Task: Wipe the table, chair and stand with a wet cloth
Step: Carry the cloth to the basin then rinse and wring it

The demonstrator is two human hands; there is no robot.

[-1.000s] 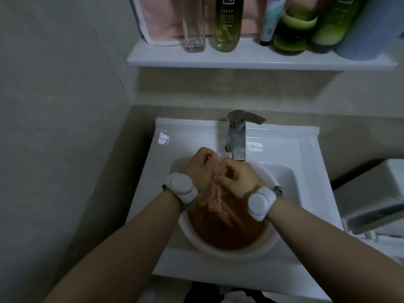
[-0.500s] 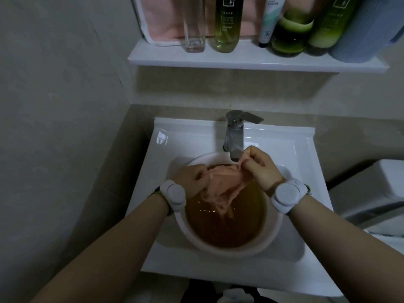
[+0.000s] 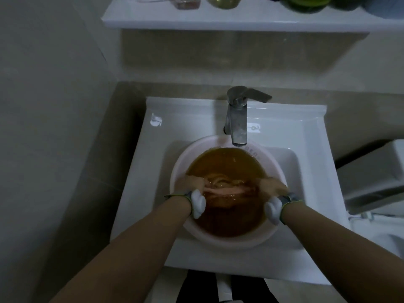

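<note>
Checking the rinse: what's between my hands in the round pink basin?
A crumpled pink cloth, held by left hand and right hand in brown water; head view.

Dim and underexposed throughout, with a grey-green cast. Small glare patch at the far left corner of the sink [image 3: 188, 114]; faint sheen on the faucet [image 3: 237, 119]. Shadow beneath the shelf [image 3: 218, 22]. Soft blur over the cloth [image 3: 227, 190], left hand [image 3: 194, 182] and right hand [image 3: 273, 184] in murky water. Wide-angle bowing at the edges.

The light is dim. Grey walls [image 3: 54, 106] fill the left and upper frame. A white shelf [image 3: 218, 20] spans the top, above a white sink [image 3: 196, 119] with a steel faucet [image 3: 237, 119] at centre.
</note>
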